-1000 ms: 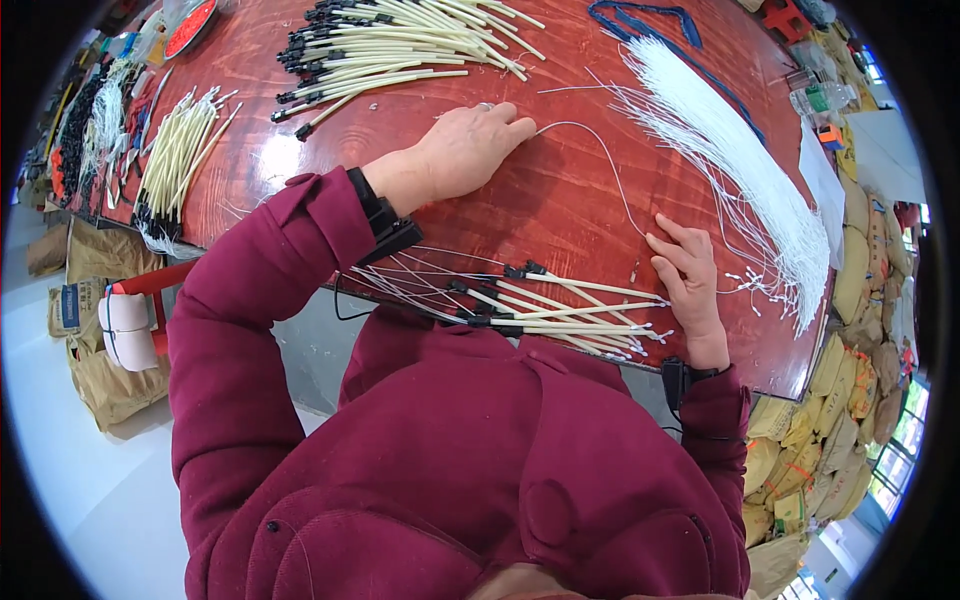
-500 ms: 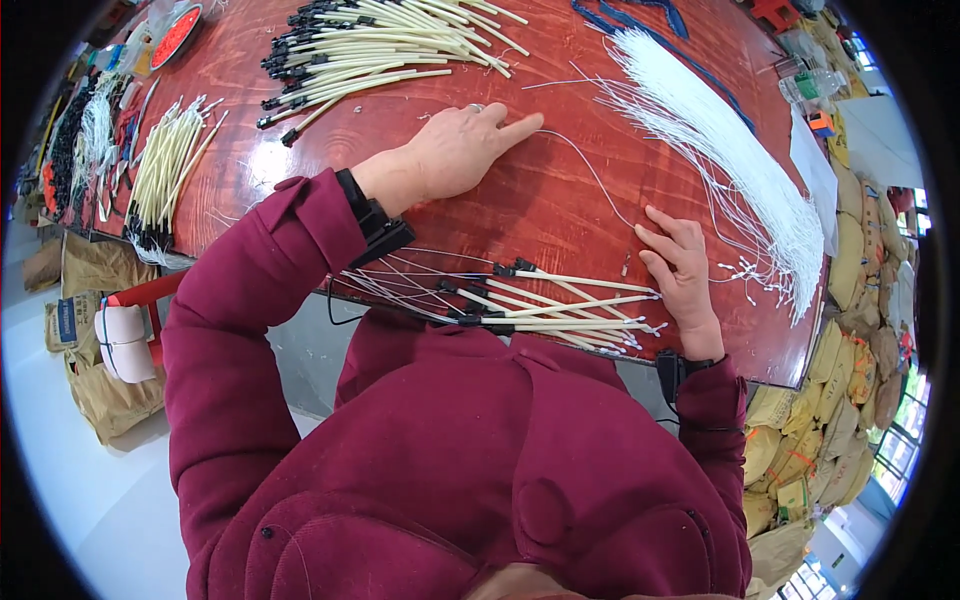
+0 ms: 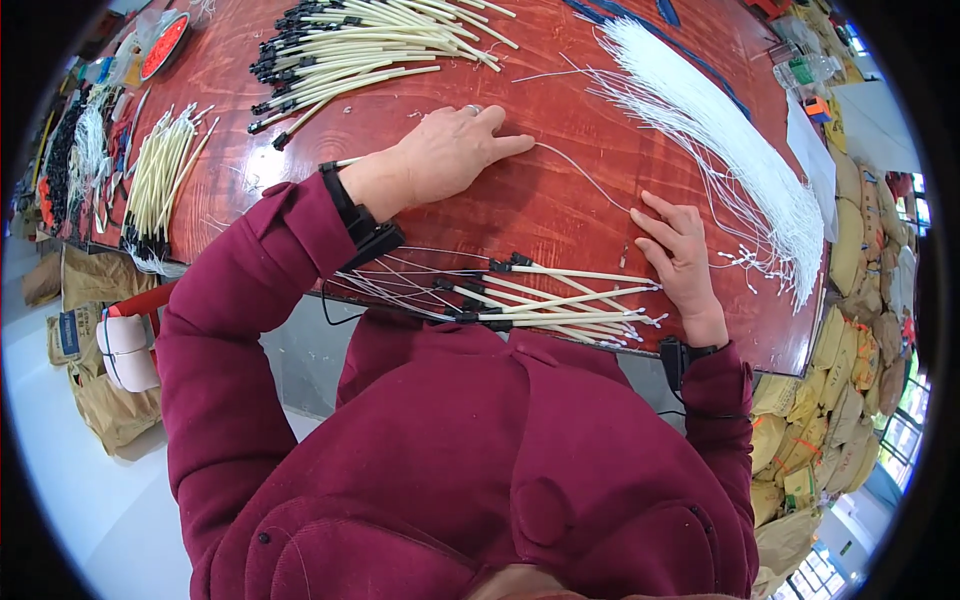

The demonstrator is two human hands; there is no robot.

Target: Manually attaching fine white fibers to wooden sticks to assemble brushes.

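A thin white cord [image 3: 585, 176] spans the gap between my two hands over the red tabletop. My left hand [image 3: 445, 155] is closed at the cord's far end, with its foremost finger stretched along it; most of the grip is hidden under the palm. Just behind that wrist peeks the end of a pale tube with a black fitting [image 3: 338, 163]; whether my left hand holds it is hidden. At the cord's near end, the fingertips of my right hand [image 3: 676, 245] are closed on it. Cream tubes [image 3: 560, 300] with black fittings and white cords lie by the table's near edge, beside my right hand.
A large bundle of white cords [image 3: 715, 130] lies at the right. More black-ended tubes [image 3: 370, 50] are piled at the back, with a smaller bunch [image 3: 165, 170] at left. A dish of red pieces [image 3: 165, 45] stands far left. Stacked sacks [image 3: 800, 440] flank the table.
The whole view has shifted slightly. The black-ended tube's end has come into sight behind my left wrist. The cord's near end is a little higher, at my right fingertips.
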